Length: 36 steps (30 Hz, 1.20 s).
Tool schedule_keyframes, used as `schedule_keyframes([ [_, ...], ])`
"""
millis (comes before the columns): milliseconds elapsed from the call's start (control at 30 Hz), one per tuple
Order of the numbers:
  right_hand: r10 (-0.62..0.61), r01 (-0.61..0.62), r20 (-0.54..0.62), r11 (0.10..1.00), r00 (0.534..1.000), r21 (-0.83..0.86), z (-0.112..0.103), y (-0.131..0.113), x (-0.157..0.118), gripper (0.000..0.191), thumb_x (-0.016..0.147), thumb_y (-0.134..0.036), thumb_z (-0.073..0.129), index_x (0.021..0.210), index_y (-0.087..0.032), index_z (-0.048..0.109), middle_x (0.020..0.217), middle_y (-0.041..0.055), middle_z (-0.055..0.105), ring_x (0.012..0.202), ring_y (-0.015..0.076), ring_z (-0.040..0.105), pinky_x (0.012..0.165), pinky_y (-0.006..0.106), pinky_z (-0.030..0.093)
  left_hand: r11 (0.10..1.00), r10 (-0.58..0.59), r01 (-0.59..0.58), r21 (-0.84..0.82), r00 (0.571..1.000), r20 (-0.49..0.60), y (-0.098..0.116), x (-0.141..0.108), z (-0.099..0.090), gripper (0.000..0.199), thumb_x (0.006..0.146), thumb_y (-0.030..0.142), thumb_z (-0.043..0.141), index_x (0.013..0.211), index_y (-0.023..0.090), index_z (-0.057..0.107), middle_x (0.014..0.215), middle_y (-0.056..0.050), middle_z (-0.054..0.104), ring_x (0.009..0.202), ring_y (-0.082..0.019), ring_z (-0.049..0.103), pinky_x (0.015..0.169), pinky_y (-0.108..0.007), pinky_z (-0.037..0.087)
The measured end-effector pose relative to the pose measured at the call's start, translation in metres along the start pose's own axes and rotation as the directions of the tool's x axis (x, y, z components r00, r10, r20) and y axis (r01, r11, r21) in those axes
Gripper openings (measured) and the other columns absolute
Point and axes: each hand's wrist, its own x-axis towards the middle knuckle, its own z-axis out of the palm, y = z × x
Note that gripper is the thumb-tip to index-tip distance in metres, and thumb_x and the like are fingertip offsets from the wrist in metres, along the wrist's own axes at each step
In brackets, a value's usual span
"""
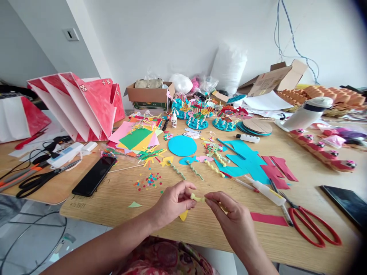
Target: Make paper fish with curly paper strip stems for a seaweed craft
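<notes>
My left hand (176,200) and my right hand (229,210) meet over the table's front edge, with a pale yellow paper strip (198,198) between them. The strip's left end is at my left fingertips, and its right end is pinched by my right thumb and fingers. Below them a yellow paper piece (184,215) lies partly hidden by my left hand. Beyond the hands are two green twisted strips (177,170) and a pale yellow twisted one (214,169). A blue paper disc (182,145) lies farther back, near a blue fish shape (187,160).
Red-handled scissors (312,225), a glue bottle (269,193) and blue paper scraps (248,160) lie on the right. A black phone (94,176), black scissors (43,177) and colourful dots (149,181) are on the left. Finished paper crafts (197,116) stand at the back.
</notes>
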Motion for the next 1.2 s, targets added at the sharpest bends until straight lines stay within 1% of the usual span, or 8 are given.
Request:
schedule_keyframes([
  [200,-0.002,0.0,-0.019,0.998,1.0,-0.069,0.003,-0.004,-0.003,0.018,0.082,-0.03,0.048,0.073,-0.023,0.061,0.071,0.0013,0.066,0.068,0.0154,0.061,0.06,0.023,0.045,0.974,0.098,-0.073,0.217,0.989,-0.106,0.002,0.0,0.0,0.005,0.073,0.017,0.057,0.074,0.017,0.052,0.062,0.004,0.048,0.057,-0.008,0.046,0.054,-0.017,0.038],
  [333,0.052,-0.051,0.001,0.997,0.999,-0.061,0.006,-0.006,-0.004,0.019,0.08,-0.031,0.048,0.069,-0.022,0.06,0.069,0.0015,0.066,0.066,0.016,0.06,0.06,0.024,0.043,0.873,0.211,-0.132,0.47,0.97,-0.12,0.003,0.0,0.002,0.011,0.072,0.007,0.053,0.072,0.018,0.052,0.061,0.004,0.051,0.056,-0.008,0.046,0.054,-0.017,0.039],
  [567,0.253,-0.272,0.193,0.959,0.948,0.078,0.008,0.007,0.003,0.022,0.078,-0.034,0.049,0.064,-0.019,0.057,0.058,0.0,0.058,0.058,0.0147,0.054,0.053,0.024,0.04,0.478,0.535,-0.49,0.728,0.821,0.201,0.001,0.003,-0.002,0.023,0.07,-0.001,0.038,0.077,0.019,0.048,0.074,-0.002,0.056,0.071,-0.015,0.053,0.066,-0.025,0.044],
  [667,0.003,0.001,0.048,0.996,0.999,-0.087,0.008,0.006,0.002,0.016,0.081,-0.03,0.049,0.079,-0.019,0.062,0.079,0.0045,0.065,0.074,0.018,0.058,0.065,0.028,0.044,0.722,0.383,-0.321,0.613,0.923,0.032,0.005,0.005,-0.002,0.017,0.07,0.003,0.041,0.073,0.018,0.047,0.066,0.001,0.052,0.062,-0.013,0.05,0.06,-0.023,0.041],
  [767,-0.388,0.353,-0.026,0.861,0.921,-0.367,0.004,-0.002,-0.001,0.018,0.083,-0.021,0.05,0.096,-0.022,0.062,0.099,0.0066,0.065,0.093,0.0202,0.054,0.08,0.034,0.04,0.985,-0.015,0.026,0.17,0.998,-0.065,0.012,0.007,0.0,0.005,0.07,0.013,0.048,0.072,0.017,0.046,0.057,0.004,0.047,0.052,-0.009,0.045,0.053,-0.02,0.037],
  [867,-0.542,0.519,0.086,0.729,0.836,-0.446,-0.001,-0.008,-0.001,0.018,0.086,-0.017,0.047,0.091,-0.022,0.063,0.086,0.0034,0.067,0.087,0.0171,0.055,0.081,0.033,0.036,0.96,-0.226,0.224,-0.165,0.974,0.009,0.017,0.007,0.001,0.013,0.064,0.02,0.057,0.07,0.016,0.047,0.054,0.005,0.049,0.049,-0.007,0.045,0.051,-0.019,0.035],
  [1033,-0.578,0.584,0.171,0.668,0.798,-0.461,-0.008,-0.009,0.005,0.026,0.09,-0.018,0.039,0.08,-0.02,0.063,0.073,0.0029,0.064,0.077,0.0158,0.052,0.077,0.032,0.034,0.885,-0.325,0.336,-0.322,0.942,0.088,0.018,0.007,0.0,0.026,0.056,0.026,0.069,0.069,0.015,0.049,0.057,0.004,0.052,0.049,-0.006,0.046,0.053,-0.02,0.034],
  [1200,-0.38,0.418,0.188,0.874,0.906,-0.246,-0.005,0.001,0.009,0.024,0.088,-0.024,0.045,0.071,-0.022,0.062,0.068,0.0014,0.062,0.072,0.0152,0.051,0.07,0.029,0.034,0.91,-0.286,0.298,-0.289,0.955,0.085,0.02,0.005,0.003,0.022,0.06,0.024,0.064,0.071,0.015,0.048,0.056,0.004,0.051,0.048,-0.005,0.043,0.052,-0.019,0.033],
])
